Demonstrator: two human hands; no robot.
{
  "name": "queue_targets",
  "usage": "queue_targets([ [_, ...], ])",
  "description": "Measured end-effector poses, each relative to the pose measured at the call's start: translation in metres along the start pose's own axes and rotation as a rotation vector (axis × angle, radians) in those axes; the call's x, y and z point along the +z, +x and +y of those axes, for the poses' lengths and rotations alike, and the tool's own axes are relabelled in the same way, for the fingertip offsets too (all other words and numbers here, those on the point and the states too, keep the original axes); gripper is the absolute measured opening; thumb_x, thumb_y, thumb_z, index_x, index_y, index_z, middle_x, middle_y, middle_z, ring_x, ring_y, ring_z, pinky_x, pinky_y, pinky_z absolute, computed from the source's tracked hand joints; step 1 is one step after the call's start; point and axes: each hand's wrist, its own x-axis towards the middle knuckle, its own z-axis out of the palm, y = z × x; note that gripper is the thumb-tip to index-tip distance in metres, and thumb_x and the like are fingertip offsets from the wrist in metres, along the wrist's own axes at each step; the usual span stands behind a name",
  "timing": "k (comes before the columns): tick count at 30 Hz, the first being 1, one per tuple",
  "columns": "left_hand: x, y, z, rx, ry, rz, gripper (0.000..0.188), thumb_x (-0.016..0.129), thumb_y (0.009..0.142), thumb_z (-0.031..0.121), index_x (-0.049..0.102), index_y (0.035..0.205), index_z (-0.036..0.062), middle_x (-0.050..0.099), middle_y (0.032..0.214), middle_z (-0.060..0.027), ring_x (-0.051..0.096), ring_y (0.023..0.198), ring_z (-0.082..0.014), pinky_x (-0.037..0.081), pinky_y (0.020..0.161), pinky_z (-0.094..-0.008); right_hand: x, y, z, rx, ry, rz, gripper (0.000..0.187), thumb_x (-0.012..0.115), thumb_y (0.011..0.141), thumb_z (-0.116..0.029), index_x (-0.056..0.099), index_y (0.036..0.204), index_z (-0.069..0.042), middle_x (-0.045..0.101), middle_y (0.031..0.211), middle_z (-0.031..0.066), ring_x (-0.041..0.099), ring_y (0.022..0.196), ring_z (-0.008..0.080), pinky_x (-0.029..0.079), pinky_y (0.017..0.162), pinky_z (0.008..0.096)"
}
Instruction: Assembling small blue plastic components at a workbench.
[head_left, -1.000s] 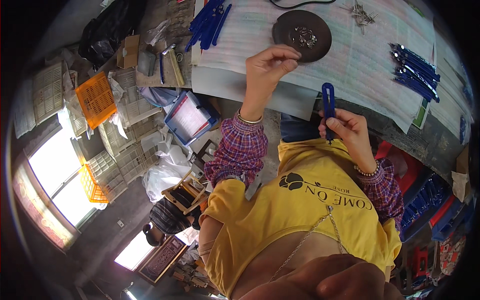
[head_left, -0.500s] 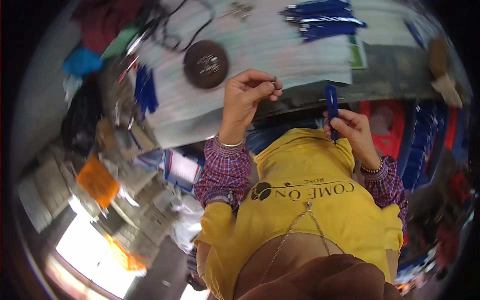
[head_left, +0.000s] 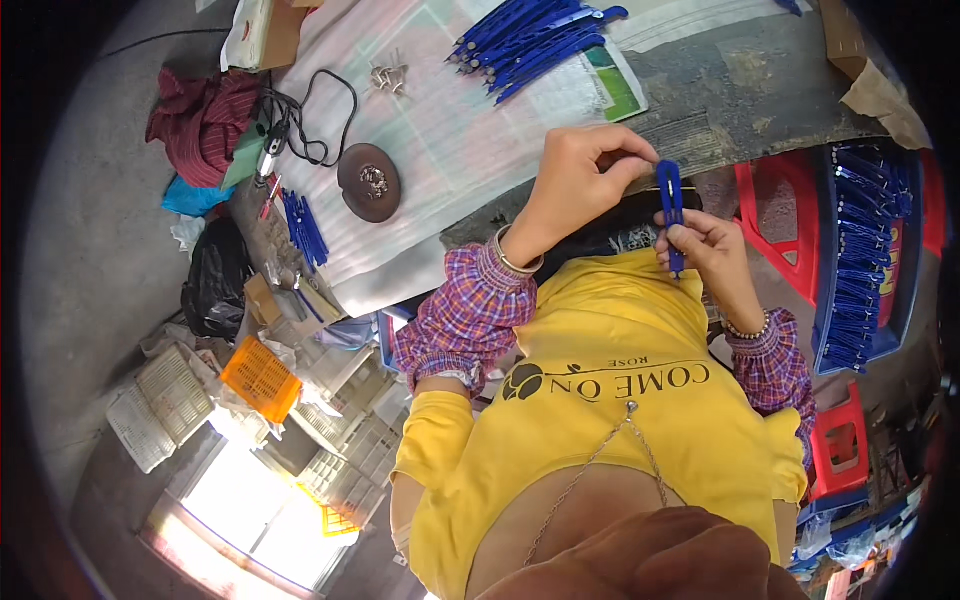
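My right hand (head_left: 706, 248) grips a slim blue slotted piece (head_left: 670, 200), held upright in front of my yellow shirt. Its rounded end with the long slot points away from me. Thumb and forefinger of my left hand (head_left: 590, 180) are pinched together right beside that end; whatever small thing is between them is too small to make out. On the table to the left sits a round brown dish (head_left: 352, 186) with small metal parts (head_left: 374, 181) in it. A pile of similar blue pieces (head_left: 535, 42) lies toward the far side.
A few metal parts (head_left: 390, 78) and a black cable (head_left: 345, 120) lie on the pale table cover (head_left: 440, 130). More blue pieces (head_left: 304, 230) rest at the table's left edge. To my right, a blue crate (head_left: 826, 330) full of blue pieces stands by a red stool (head_left: 790, 255).
My left hand has moved right, from above the table to the blue piece's slotted end. My right hand still holds that piece in nearly the same place. The view has shifted.
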Motion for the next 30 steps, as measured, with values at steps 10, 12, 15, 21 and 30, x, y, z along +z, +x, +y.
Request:
queue_targets([
  [10,0.019,0.008,-0.005,0.22,0.36,0.063,0.012,0.066,0.069,-0.001,0.067,0.08,0.0014,0.062,0.078,-0.0065,0.056,0.057,-0.0121,0.043,0.05,-0.0225,-0.011,0.009,0.01,-0.006,0.06,-0.079,0.022,0.054,0.089,-0.009,0.058,0.107,0.003,0.062,0.078,0.0048,0.059,0.068,0.0093,0.05,0.062,0.0214],
  [12,0.02,0.007,-0.006,0.226,0.386,0.067,0.012,0.066,0.068,-0.001,0.067,0.08,0.0017,0.062,0.078,-0.0067,0.056,0.058,-0.0125,0.043,0.05,-0.0227,-0.012,0.009,0.012,-0.01,0.094,-0.1,0.022,0.054,0.089,-0.009,0.058,0.107,0.003,0.062,0.078,0.0052,0.059,0.067,0.0094,0.049,0.061,0.021],
  [15,0.023,0.007,-0.005,0.225,0.415,0.078,0.012,0.066,0.068,-0.001,0.068,0.08,0.0022,0.062,0.077,-0.0069,0.056,0.058,-0.0133,0.044,0.05,-0.023,-0.012,0.01,0.014,-0.018,0.11,-0.106,0.022,0.054,0.089,-0.009,0.058,0.107,0.003,0.062,0.078,0.0056,0.058,0.067,0.0094,0.049,0.061,0.0207],
  [21,0.024,0.007,-0.005,0.219,0.428,0.089,0.012,0.067,0.067,-0.001,0.068,0.079,0.0025,0.061,0.078,-0.0069,0.057,0.059,-0.0136,0.044,0.05,-0.0232,-0.013,0.011,0.016,-0.03,0.121,-0.123,0.022,0.054,0.089,-0.009,0.057,0.108,0.003,0.062,0.078,0.0053,0.058,0.067,0.0092,0.049,0.061,0.0205],
  [30,0.026,0.006,-0.008,0.256,0.45,0.087,0.012,0.066,0.067,-0.002,0.068,0.078,0.0027,0.061,0.079,-0.0078,0.059,0.062,-0.0163,0.047,0.051,-0.0245,-0.014,0.011,0.015,-0.02,0.107,-0.118,0.022,0.054,0.089,-0.008,0.057,0.108,0.003,0.062,0.079,0.0051,0.058,0.068,0.0089,0.049,0.062,0.0214],
])
